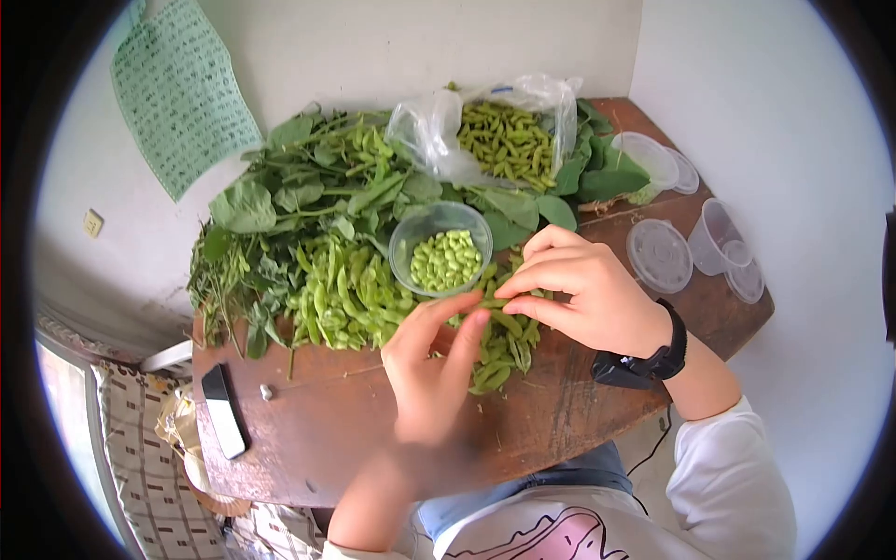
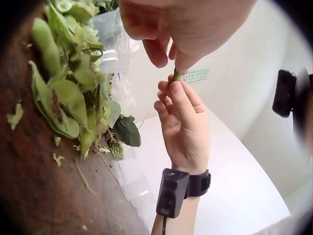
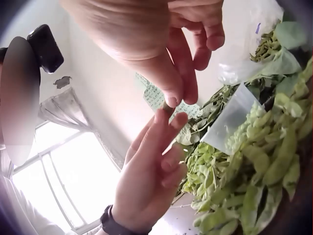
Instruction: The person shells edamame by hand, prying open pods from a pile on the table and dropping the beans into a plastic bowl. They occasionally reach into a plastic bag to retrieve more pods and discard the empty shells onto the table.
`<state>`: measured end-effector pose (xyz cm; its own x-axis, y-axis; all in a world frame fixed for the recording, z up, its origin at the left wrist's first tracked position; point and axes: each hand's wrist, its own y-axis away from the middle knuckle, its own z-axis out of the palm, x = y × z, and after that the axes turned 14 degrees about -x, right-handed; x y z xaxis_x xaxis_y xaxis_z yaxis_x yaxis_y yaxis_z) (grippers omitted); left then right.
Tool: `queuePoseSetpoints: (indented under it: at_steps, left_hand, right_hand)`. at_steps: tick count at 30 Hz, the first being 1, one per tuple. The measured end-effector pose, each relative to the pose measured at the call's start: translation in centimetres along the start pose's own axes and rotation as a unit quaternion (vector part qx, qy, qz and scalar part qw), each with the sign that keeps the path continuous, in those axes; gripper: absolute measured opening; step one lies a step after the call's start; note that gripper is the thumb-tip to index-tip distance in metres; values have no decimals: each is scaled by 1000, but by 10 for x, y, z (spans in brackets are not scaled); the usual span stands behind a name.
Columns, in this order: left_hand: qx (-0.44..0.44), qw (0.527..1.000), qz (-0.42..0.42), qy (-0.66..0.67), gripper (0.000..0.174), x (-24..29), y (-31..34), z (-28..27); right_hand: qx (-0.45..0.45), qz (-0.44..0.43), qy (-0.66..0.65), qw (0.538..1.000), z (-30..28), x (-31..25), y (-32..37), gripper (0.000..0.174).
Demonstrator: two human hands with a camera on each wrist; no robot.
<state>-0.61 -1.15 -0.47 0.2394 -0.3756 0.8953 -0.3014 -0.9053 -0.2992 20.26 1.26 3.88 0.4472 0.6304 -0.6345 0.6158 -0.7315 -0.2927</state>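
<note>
A green soybean pod (image 2: 177, 75) is pinched between both hands just in front of a clear plastic tub (image 1: 399, 266). My left hand (image 1: 427, 359) grips one end between thumb and fingertips. From the other side, my right hand (image 1: 593, 285) pinches it with thumb and forefinger; its other fingers are bent. Fingertips cover most of the pod. Shelled green soybeans (image 1: 446, 261) partly fill the tub. Pods (image 1: 341, 289) lie heaped left of the tub, and flatter, split pods (image 3: 254, 208) lie below the hands.
Leafy soybean stalks (image 1: 245, 207) cover the table's back left. Behind the tub, a plastic bag (image 1: 429, 131) holds more pods. Lids (image 1: 660, 256) and an empty cup (image 1: 711, 233) stand at right. A phone (image 1: 224, 413) lies at the front left of the wooden table (image 1: 327, 420).
</note>
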Motion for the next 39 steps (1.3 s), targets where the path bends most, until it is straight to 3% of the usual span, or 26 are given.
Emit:
queuePoseSetpoints:
  at_steps: [4, 7, 8, 9, 13, 14, 16, 18, 23, 26, 28, 31, 35, 37, 38, 39]
  left_hand:
    - [0, 999, -35, 1, 20, 5, 0, 3]
    - [11, 999, -26, 25, 15, 3, -1, 5]
    - [12, 999, -29, 29, 15, 1, -1, 5]
    - [0, 1000, -2, 17, 15, -1, -2, 4]
    - [-30, 999, 45, 6, 13, -6, -1, 1]
    - [-35, 998, 54, 5, 12, -4, -1, 1]
    - [-20, 999, 23, 16, 12, -2, 0, 3]
    - [-23, 988, 99, -112, 14, -1, -3, -1]
    - [-27, 954, 198, -222, 25, 3, -11, -5]
    - [-29, 941, 225, -253, 31, 2, -10, -6]
    - [-35, 936, 231, -262, 35, 2, -10, -6]
    - [-47, 933, 236, -269, 38, 0, -10, -5]
    - [-51, 941, 223, -250, 28, -1, -12, -3]
    - [-56, 948, 207, -235, 24, -1, -12, -2]
    - [-64, 960, 170, -211, 19, -1, -10, -2]
    - [-72, 971, 132, -187, 16, -2, -9, -1]
  right_hand:
    - [64, -22, -30, 997, 15, 8, 2, 14]
    - [88, 31, -107, 990, 24, 8, 4, 14]
    - [95, -4, -106, 990, 25, 10, 4, 15]
    - [102, -38, -106, 988, 28, 12, 5, 16]
    - [137, 14, -242, 960, 37, 11, 9, 19]
    - [136, 18, -243, 960, 38, 13, 9, 19]
    - [114, -58, -160, 979, 37, 19, 9, 18]
    - [103, -64, -152, 981, 34, 20, 9, 15]
    - [57, -57, -158, 984, 31, 19, 13, 9]
    - [42, -23, -272, 961, 34, 17, 16, 7]
    - [3, 63, -409, 910, 31, 14, 18, 7]
    - [-25, 88, -418, 904, 26, 16, 18, 7]
    - [-41, 101, -405, 908, 24, 18, 17, 8]
    - [-7, 45, -311, 949, 29, 23, 17, 7]
    - [-7, 45, -312, 949, 28, 25, 16, 7]
    - [-8, 5, -227, 974, 26, 28, 15, 7]
